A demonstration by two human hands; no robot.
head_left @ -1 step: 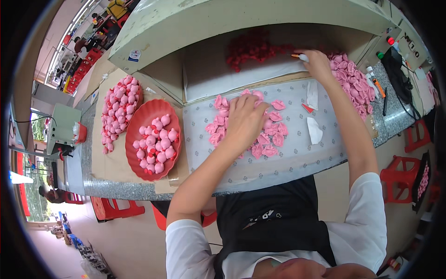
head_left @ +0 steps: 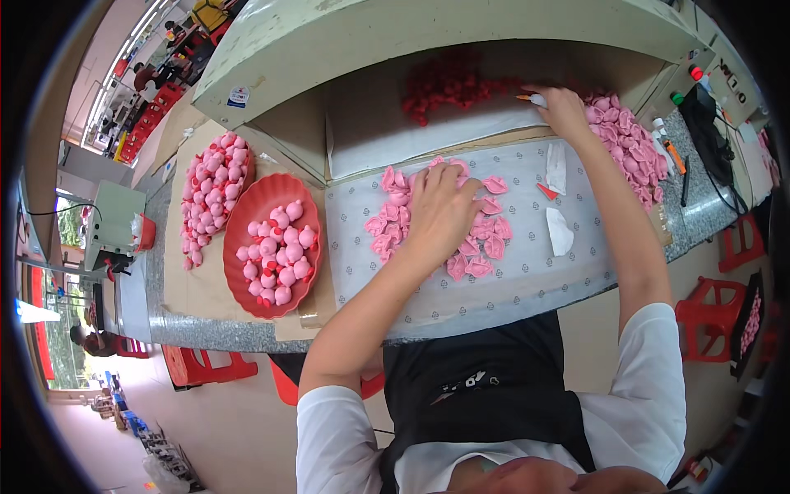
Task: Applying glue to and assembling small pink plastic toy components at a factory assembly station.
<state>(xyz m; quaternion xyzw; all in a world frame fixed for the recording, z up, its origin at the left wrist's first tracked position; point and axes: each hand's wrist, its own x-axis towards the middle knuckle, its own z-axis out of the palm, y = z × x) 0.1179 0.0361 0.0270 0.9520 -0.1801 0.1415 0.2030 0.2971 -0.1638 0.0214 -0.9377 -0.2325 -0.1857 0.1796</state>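
Note:
My left hand (head_left: 444,210) lies over a spread of soft pink hollow pieces (head_left: 477,239) on a printed white sheet (head_left: 527,276), fingers slightly bent and apart. Pink pieces touch its fingertips, and no grip on any of them shows. Farther off to the right, my right hand (head_left: 564,113) is closed on a small white tube with an orange tip (head_left: 536,100). That hand is at the mouth of a box-like booth, near a heap of small red pieces (head_left: 461,86) in its shade.
A red scalloped bowl (head_left: 239,288) of round pink pieces stands left, beside a heap of similar ones (head_left: 216,185). More hollow pink pieces (head_left: 625,144) pile up right. White paper scraps (head_left: 559,232) lie on the sheet. The booth's pale-green hood (head_left: 461,20) overhangs the back.

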